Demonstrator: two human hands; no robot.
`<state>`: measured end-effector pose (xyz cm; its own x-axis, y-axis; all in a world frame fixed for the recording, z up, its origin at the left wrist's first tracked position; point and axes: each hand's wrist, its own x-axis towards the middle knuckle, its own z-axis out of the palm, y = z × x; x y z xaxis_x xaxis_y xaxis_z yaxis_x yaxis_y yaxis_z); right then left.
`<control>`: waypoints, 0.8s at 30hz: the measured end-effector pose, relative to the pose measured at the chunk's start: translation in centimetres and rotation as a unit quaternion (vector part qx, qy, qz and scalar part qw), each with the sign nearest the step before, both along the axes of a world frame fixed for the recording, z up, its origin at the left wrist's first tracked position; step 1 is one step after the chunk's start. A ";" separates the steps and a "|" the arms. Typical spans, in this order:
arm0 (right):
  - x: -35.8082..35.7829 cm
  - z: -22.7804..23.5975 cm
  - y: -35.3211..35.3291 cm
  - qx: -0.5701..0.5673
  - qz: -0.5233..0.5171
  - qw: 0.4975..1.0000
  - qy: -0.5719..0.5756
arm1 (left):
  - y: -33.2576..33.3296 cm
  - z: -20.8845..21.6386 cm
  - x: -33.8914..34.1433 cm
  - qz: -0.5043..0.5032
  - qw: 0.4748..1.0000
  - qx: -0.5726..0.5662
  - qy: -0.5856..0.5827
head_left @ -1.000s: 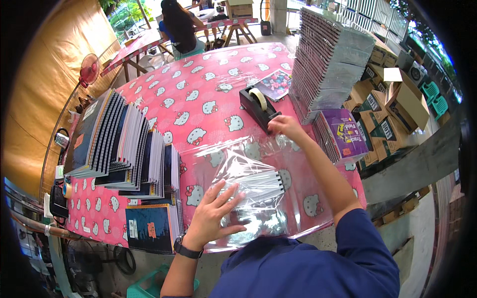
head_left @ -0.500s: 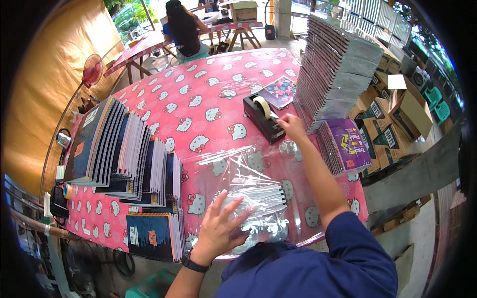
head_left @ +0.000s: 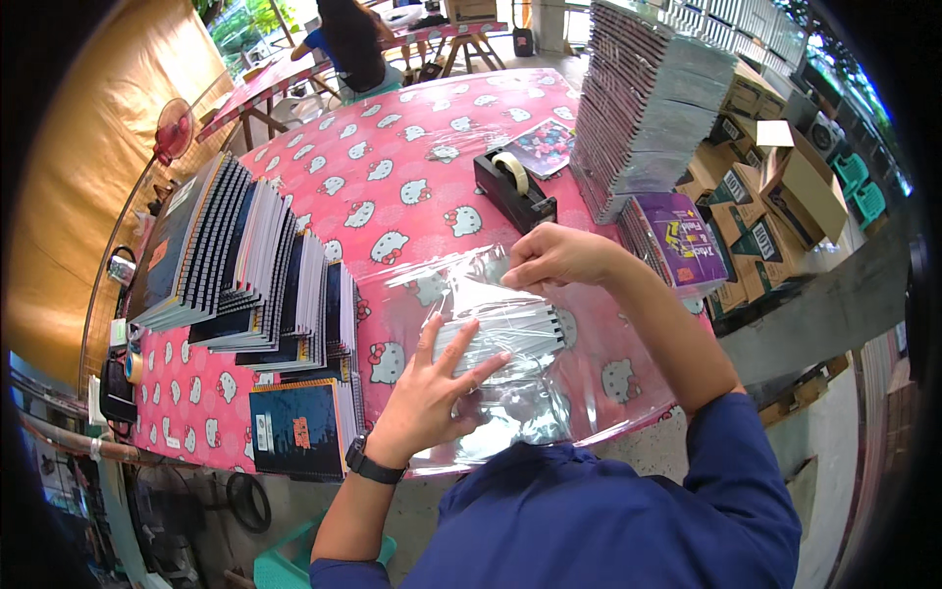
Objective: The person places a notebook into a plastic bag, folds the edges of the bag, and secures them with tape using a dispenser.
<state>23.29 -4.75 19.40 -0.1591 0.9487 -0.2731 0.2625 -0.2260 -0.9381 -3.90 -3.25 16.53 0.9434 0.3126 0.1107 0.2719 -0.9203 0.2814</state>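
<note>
A bundle of spiral-bound notebooks (head_left: 525,332), page edges and black coils showing, lies under loose clear plastic wrap (head_left: 505,427) in front of me. My left hand (head_left: 437,393), fingers spread, presses on the wrap at the bundle's left side. Above the bundle's far edge, my right hand (head_left: 559,257) is closed in a pinch at the gathered plastic. It came there from the black tape dispenser (head_left: 512,191), where it was pulling tape; the strip itself is hard to make out now. The dispenser stands just beyond that hand.
Staggered stacks of dark-covered spiral notebooks (head_left: 294,427) line the table's left side. At right rise a tall stack of plastic-wrapped notebooks (head_left: 648,108) and a short purple-covered stack (head_left: 682,236). Cardboard boxes (head_left: 756,216) lie beyond the table's right edge. Another person (head_left: 353,49) sits farther back.
My right hand has left the tape dispenser and come nearer, to the plastic over the bundle. My left hand stays on the wrap with fingers spread wider. The whole view has tilted slightly.
</note>
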 end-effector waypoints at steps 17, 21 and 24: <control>-1.3 0.8 -7.9 0.223 0.027 0.846 -0.483 | 1.5 -3.8 -2.0 0.086 0.970 -0.004 -0.229; -6.5 -1.7 -10.6 0.408 -0.002 0.865 -0.293 | 0.2 -4.4 0.8 0.081 0.956 -0.013 -0.282; -7.4 -0.5 -7.8 0.462 -0.209 0.849 -0.148 | -0.1 -2.2 1.7 0.069 0.914 -0.120 -0.380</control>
<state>15.85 -12.59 18.91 0.1899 0.7370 0.6487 0.5952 0.4391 -0.6731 -2.16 -3.39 14.36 0.5721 0.5239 0.6311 0.0217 -0.7788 0.6269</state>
